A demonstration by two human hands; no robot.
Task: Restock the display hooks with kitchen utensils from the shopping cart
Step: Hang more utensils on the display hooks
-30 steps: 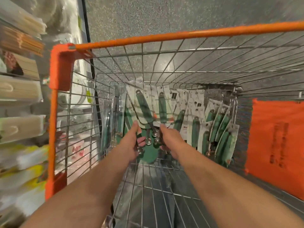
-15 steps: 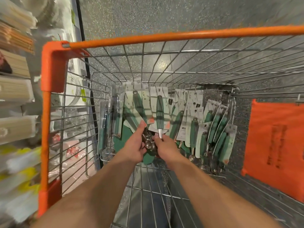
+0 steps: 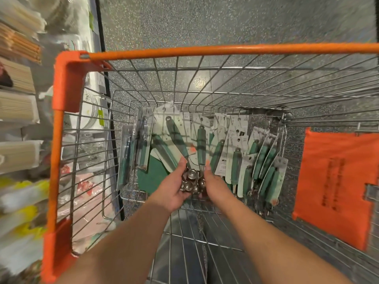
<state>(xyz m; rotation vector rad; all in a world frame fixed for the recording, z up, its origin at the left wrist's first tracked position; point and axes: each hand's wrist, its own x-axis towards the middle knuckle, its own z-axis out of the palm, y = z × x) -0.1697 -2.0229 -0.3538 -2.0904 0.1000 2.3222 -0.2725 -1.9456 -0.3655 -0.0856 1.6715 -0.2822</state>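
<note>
Both my hands reach deep into a wire shopping cart [image 3: 205, 51] with an orange rim. My left hand [image 3: 171, 186] and my right hand [image 3: 213, 185] together grip a bundle of green-handled utensils [image 3: 192, 152] on white backing cards, their round metal heads [image 3: 191, 179] bunched between my palms. More carded green-handled utensils [image 3: 264, 158] lean against the cart's far wall to the right, and a few packs [image 3: 141, 144] stand to the left. No display hooks can be made out.
Store shelves [image 3: 18, 111] with packaged goods run along the left of the cart, blurred. An orange flap [image 3: 336, 181] hangs on the cart's right side. Speckled grey floor [image 3: 225, 19] lies beyond the cart.
My hands have drawn closer together around the metal heads of the bundle. The view has shifted so the cart sits slightly lower and more to the right.
</note>
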